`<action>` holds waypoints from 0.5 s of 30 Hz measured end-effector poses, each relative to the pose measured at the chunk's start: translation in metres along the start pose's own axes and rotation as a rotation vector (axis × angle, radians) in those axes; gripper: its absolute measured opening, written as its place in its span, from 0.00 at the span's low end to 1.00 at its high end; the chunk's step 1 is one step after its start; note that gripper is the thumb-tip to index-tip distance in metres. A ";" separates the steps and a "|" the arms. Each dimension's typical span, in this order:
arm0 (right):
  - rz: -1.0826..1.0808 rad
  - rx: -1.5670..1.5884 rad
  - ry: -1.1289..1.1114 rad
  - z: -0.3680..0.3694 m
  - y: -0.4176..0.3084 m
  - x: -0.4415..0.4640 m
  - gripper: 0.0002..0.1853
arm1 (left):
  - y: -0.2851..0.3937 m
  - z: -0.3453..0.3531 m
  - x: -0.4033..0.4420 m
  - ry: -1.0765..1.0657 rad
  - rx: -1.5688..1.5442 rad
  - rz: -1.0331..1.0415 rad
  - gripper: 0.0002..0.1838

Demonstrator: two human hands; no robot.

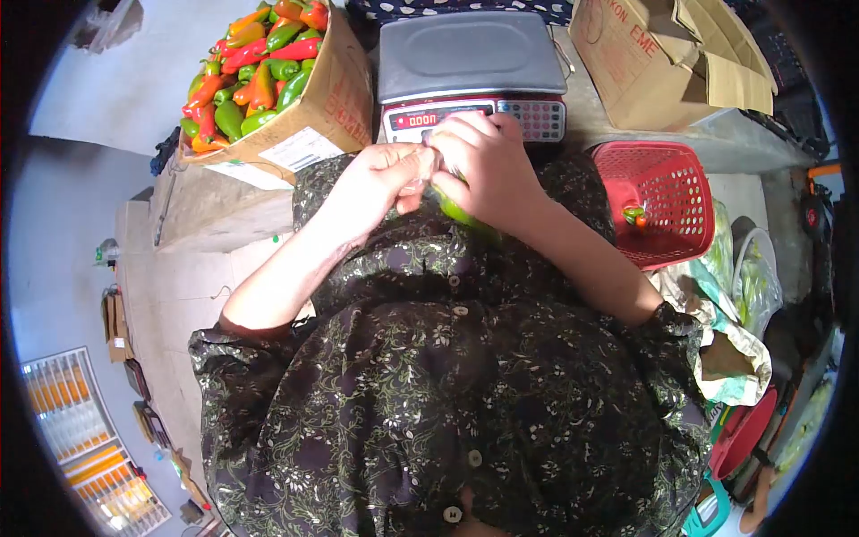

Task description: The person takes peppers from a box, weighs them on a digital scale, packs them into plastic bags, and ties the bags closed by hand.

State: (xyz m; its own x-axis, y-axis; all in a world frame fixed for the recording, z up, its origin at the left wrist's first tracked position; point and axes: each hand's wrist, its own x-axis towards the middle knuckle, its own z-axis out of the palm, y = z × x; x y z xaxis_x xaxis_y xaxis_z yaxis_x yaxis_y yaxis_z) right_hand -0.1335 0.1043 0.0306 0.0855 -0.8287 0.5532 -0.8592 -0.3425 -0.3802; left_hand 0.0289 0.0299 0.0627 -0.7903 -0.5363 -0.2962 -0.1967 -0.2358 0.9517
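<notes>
My left hand (391, 174) and my right hand (488, 166) meet in front of the scale, both closed on a thin clear plastic bag (415, 187). Fingers of both hands pinch the plastic where they come together. Below my right hand a green pepper (456, 211) shows, apparently inside the bag; the rest of it is hidden by the hand. Just beyond my hands stands a digital scale (470, 58) with a grey platform and a lit red display. Nothing rests on its platform.
At the left, a cardboard box (344, 107) is heaped with red, orange and green peppers (255, 76). An open carton (644, 67) stands at the right. Below it, a red plastic basket (667, 201) holds a few small peppers (636, 217). Bags (756, 277) of green produce lie farther right.
</notes>
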 end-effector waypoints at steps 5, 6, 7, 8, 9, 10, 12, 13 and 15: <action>0.086 0.084 0.019 0.017 -0.002 -0.007 0.32 | -0.004 0.011 0.004 0.062 -0.706 -0.005 0.09; 0.090 0.261 0.035 0.018 -0.002 -0.004 0.32 | -0.006 0.015 0.007 0.131 -0.612 0.133 0.10; 0.094 0.438 0.052 0.017 -0.002 0.000 0.33 | -0.011 0.017 0.011 0.198 -0.516 0.270 0.11; 0.096 0.613 0.070 0.013 -0.003 0.005 0.33 | -0.015 0.017 0.015 0.262 -0.417 0.408 0.12; 0.065 0.706 0.007 0.002 -0.004 0.010 0.32 | -0.021 0.008 0.016 0.353 -0.079 0.540 0.09; 0.118 0.969 -0.029 -0.001 -0.004 0.012 0.31 | -0.027 0.007 0.015 0.390 0.142 0.653 0.07; 0.231 1.496 -0.102 -0.004 -0.004 0.013 0.30 | -0.037 0.009 0.008 0.455 0.592 0.863 0.05; 0.329 1.642 -0.163 0.008 0.009 0.011 0.23 | -0.042 -0.002 0.009 0.355 0.777 0.992 0.06; 0.430 1.938 -0.236 0.010 0.023 0.004 0.15 | -0.082 -0.012 0.019 0.165 0.489 0.928 0.11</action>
State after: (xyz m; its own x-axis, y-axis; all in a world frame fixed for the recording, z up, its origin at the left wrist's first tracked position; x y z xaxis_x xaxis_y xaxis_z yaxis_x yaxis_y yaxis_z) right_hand -0.1484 0.0891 0.0165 0.2525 -0.9478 0.1947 0.7362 0.0576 -0.6744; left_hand 0.0368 0.0295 -0.0218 -0.6691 -0.4509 0.5907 0.2022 0.6544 0.7286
